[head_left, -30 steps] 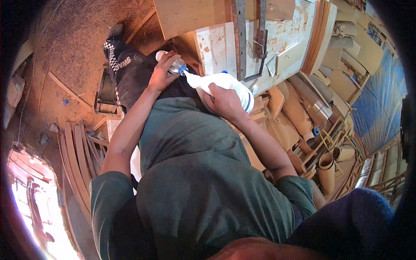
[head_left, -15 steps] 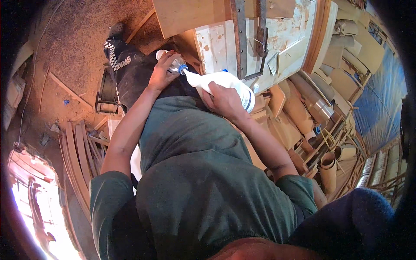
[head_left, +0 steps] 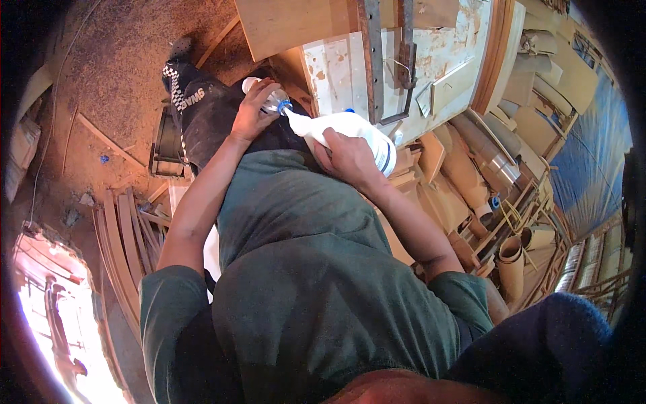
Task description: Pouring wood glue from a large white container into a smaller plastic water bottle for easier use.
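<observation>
My left hand (head_left: 254,114) is closed around a small clear plastic bottle (head_left: 274,102) with a blue ring at its neck and white at its far end. My right hand (head_left: 346,156) grips a large white plastic bottle (head_left: 360,129), tilted so its narrow nozzle points left. The nozzle tip meets the mouth of the clear bottle, above my lap. Whether liquid is flowing between them I cannot tell. The palm side of each hand is hidden.
A worn white board (head_left: 330,67) with a metal clamp (head_left: 372,60) stands ahead. Stacked wood pieces (head_left: 431,158) fill the right side, near a blue sheet (head_left: 585,161). Wooden strips (head_left: 121,229) lie at left on the dusty brown floor (head_left: 128,67).
</observation>
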